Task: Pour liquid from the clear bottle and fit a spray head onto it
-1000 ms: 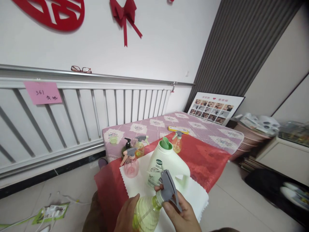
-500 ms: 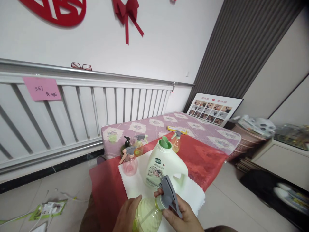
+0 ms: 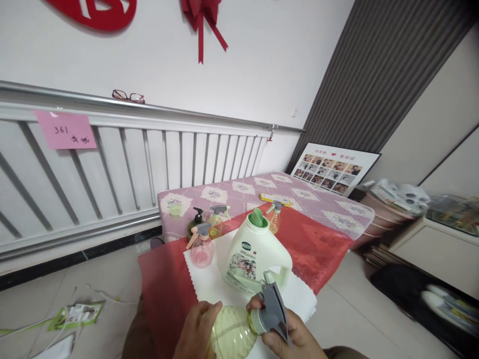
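Low in front of me, a clear yellow spray bottle (image 3: pixel 232 333) lies tilted between my hands, its grey trigger head (image 3: pixel 272 311) pointing right. My left hand (image 3: pixel 198 329) is wrapped round the bottle's body. The fingers of my right hand (image 3: pixel 286 339) close on the spray head and its pale green collar. Just beyond stands a large pale green jug (image 3: pixel 258 254) with a handle, its mouth showing a green spout. A pink spray bottle (image 3: pixel 202 252) stands to the jug's left on the white cloth (image 3: pixel 204 286).
Behind stand a dark pump bottle (image 3: pixel 194 227), a yellow spray bottle (image 3: pixel 216 224) and an orange spray bottle (image 3: pixel 275 222). A pale green lid (image 3: pixel 175 210) and a yellow box (image 3: pixel 275 200) lie on the patterned tablecloth (image 3: pixel 243 187). Red cloth (image 3: pixel 164 279) hangs over the front edge.
The bottle in my hands has moved slightly right and tipped further over, its spray head turning so the nozzle shows at the top. Both hands keep hold; the view has shifted a little.
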The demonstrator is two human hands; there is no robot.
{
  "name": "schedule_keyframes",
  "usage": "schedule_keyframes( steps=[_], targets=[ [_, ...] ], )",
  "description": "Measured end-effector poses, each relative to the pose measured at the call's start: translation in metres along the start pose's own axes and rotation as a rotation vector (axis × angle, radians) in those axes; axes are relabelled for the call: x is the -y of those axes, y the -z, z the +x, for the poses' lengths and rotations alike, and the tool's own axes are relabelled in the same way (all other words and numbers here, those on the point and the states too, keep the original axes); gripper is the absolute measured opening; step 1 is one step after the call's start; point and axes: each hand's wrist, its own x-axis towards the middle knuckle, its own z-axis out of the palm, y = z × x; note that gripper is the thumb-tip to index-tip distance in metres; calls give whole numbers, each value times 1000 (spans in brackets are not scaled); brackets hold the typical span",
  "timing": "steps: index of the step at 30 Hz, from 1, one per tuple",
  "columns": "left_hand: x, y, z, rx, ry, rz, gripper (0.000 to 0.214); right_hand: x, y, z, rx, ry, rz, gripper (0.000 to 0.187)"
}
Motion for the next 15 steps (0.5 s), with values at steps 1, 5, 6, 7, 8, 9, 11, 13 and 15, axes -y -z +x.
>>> schedule_keyframes(
  steps=[1,5,6,7,8,9,11,13,15],
  targets=[
    [0,0,0,17,-6,-29,56,0,1,-1,12,-3,-3,53],
    [0,3,1,90,-2,-121,57,-6,5,-3,57,-9,-8,51],
    [0,4,1,105,14,-137,57,-8,6,-3,78,5,-10,50],
    [0,4,1,118,32,-154,57,-9,6,-2,100,20,-14,51],
    [1,4,1,128,49,-172,56,-10,6,-2,118,33,-20,51],
    [1,5,1,137,61,-192,55,-10,6,-1,126,42,-26,52],
    [1,5,0,142,70,-225,53,-9,5,0,108,51,-37,52],
    [-1,4,-1,117,72,-234,54,-10,2,1,71,67,-37,49],
    [-6,2,-2,55,88,-210,54,-14,0,1,49,80,-24,46]
  ],
)
